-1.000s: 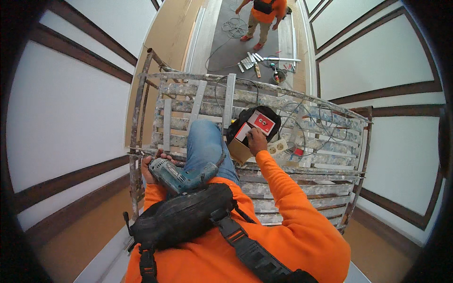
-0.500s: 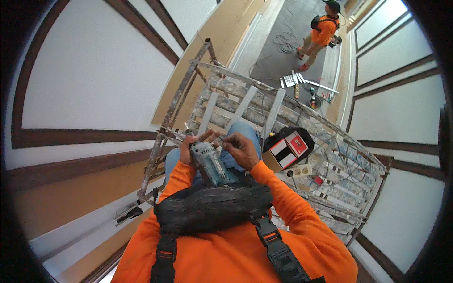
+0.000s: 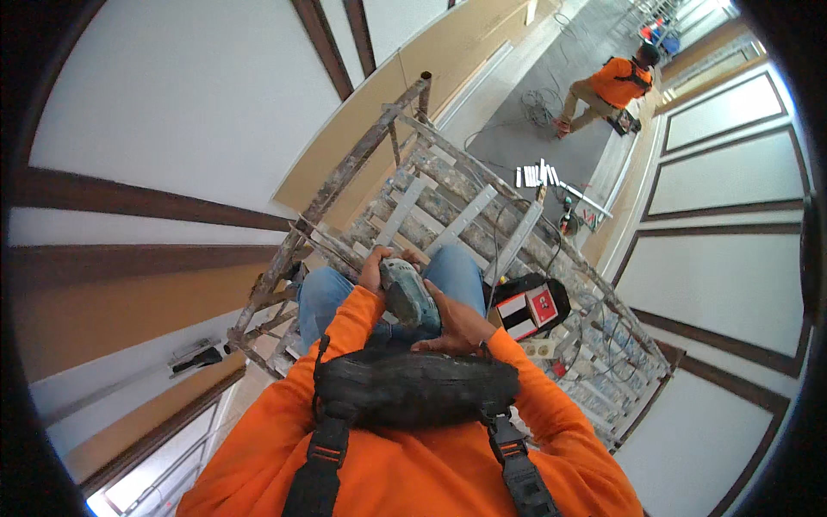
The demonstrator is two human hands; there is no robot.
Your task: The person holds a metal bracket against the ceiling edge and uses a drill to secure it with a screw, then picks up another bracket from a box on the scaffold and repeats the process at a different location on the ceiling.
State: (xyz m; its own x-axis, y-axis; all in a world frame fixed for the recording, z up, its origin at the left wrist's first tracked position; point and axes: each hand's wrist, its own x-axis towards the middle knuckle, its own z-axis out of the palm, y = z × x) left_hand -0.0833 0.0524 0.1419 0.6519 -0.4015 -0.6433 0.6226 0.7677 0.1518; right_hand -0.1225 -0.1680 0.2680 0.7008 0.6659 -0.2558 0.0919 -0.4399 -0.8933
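Observation:
In front of my belly is a worn teal-and-grey power tool, held over my lap between my jeans-clad knees. My left hand is wrapped round its front end, with fingertips showing past the far side. Along the tool's right side and rear lies my right hand, gripping it; the fingers underneath are partly hidden. The tool's working tip cannot be seen from here. Just beyond my knees, grey metal strips lie across the paint-spattered scaffold platform.
To my right are a black bag with a red-and-white box, a power strip and loose cables. A scaffold rail rises on the left. Below, a person in orange bends near white pieces on the floor.
My right hand has moved from the tool's front end back to its side and rear. The tool has rolled, showing another side. The person below now bends down, and my view has shifted.

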